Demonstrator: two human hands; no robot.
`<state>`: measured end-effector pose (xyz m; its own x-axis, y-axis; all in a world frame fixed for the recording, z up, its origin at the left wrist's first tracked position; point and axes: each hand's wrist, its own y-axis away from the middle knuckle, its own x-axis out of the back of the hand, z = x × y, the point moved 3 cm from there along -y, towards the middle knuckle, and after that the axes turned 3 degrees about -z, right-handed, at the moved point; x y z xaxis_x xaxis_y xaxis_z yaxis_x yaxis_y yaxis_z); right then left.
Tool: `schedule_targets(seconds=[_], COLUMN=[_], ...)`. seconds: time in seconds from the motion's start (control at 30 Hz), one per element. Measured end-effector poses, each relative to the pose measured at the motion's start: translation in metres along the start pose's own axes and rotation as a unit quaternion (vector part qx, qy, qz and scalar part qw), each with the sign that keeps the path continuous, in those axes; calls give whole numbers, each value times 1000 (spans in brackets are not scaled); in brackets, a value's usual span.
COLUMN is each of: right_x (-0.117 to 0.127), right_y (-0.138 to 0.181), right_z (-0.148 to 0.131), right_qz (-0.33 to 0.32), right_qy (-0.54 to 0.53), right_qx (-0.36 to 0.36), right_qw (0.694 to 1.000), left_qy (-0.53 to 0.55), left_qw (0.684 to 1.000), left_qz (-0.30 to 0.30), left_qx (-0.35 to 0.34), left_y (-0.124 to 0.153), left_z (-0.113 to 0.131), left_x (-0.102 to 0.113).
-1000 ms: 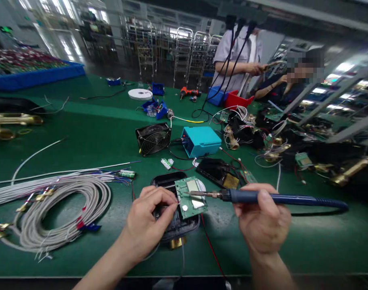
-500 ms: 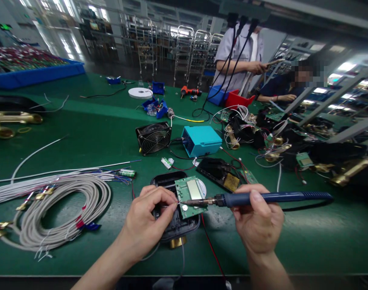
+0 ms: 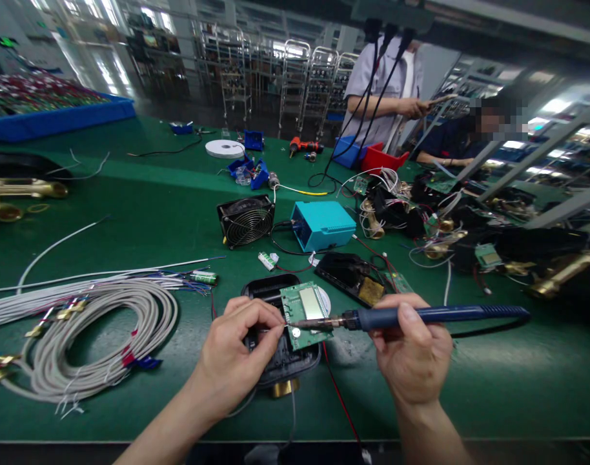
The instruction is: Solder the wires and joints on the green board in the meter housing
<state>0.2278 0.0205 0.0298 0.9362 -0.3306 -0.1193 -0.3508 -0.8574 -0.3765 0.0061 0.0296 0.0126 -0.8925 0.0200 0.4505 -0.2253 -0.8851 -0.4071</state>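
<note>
My right hand (image 3: pixel 411 352) grips a blue-handled soldering iron (image 3: pixel 421 316), its metal tip touching the left edge of a small green circuit board (image 3: pixel 308 310). The board lies tilted on a black plastic housing (image 3: pixel 278 349) on the green bench. My left hand (image 3: pixel 237 358) rests on the housing with thumb and forefinger pinched at the board's left edge, right by the iron's tip; a thin wire seems held there, too small to be sure.
A coil of grey cable (image 3: pixel 96 336) lies at the left. Behind the board stand a black fan (image 3: pixel 246 221), a teal soldering station (image 3: pixel 323 225) and a black iron stand with sponge (image 3: pixel 353 276). Tangled wires and parts fill the right side. Two people work at the far end.
The soldering iron's tip has come down and leftward from above the board's display to the board's left edge beside my left fingertips. My left hand has stayed put.
</note>
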Motion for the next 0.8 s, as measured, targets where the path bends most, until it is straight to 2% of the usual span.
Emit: schedule_targets(seconds=[0.47,0.63,0.73,0.8], right_x=[-1,-2,-3,-5], right_y=[0,-3,-6,-7], right_z=[0,-1,-5,-6], right_qz=[-13,25,52,45], right_qy=[5,-30,-64,-80], right_qx=[-6,-18,0,14], right_qw=[1000,999,997,996], left_qy=[-3,2,3,2], left_qw=[1000,1000,1000,1000], left_qz=[-14,-8,-13,-14], left_qx=[5,10,11,11], left_y=[1,0,0,0], left_z=[0,0,0,0], left_x=[0,1,1,0])
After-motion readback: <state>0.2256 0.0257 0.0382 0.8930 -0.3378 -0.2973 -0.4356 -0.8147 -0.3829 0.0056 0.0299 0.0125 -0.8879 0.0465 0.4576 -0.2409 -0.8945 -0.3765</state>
